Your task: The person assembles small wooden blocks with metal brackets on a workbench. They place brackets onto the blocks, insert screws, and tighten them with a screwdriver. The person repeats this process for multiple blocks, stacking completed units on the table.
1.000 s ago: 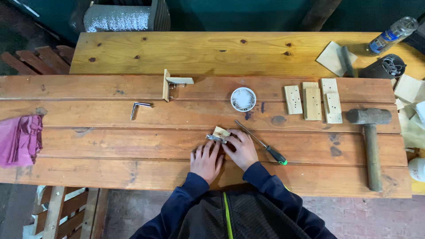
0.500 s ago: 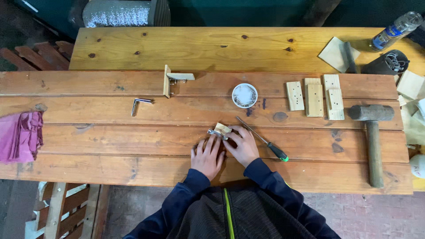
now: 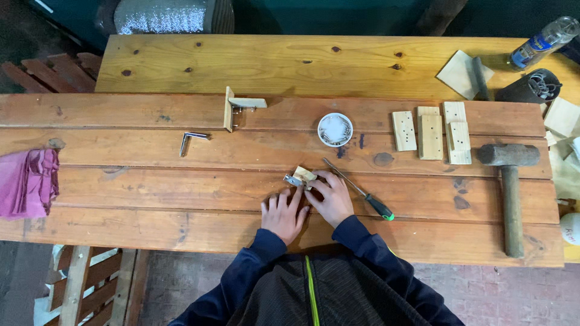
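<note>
**Two hands steady a small wood block on a workbench**

Seen from above, a plank workbench (image 3: 151, 193). Near its front edge, the left hand (image 3: 283, 214) lies flat, fingers extended, beside the right hand (image 3: 330, 196), which pinches a small pale wood block (image 3: 304, 175) with a metal bracket (image 3: 293, 180) at its 9 o'clock. Pressing the block flat should stop slipping. A green-handled screwdriver (image 3: 359, 190) lies at 3 o'clock.

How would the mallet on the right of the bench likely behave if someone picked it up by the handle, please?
The mallet would probably feel head-heavy, since its thick dark head looks far bulkier than the slim wooden handle. It seems rigid. If pushed, the rounded head might roll slightly.
</note>
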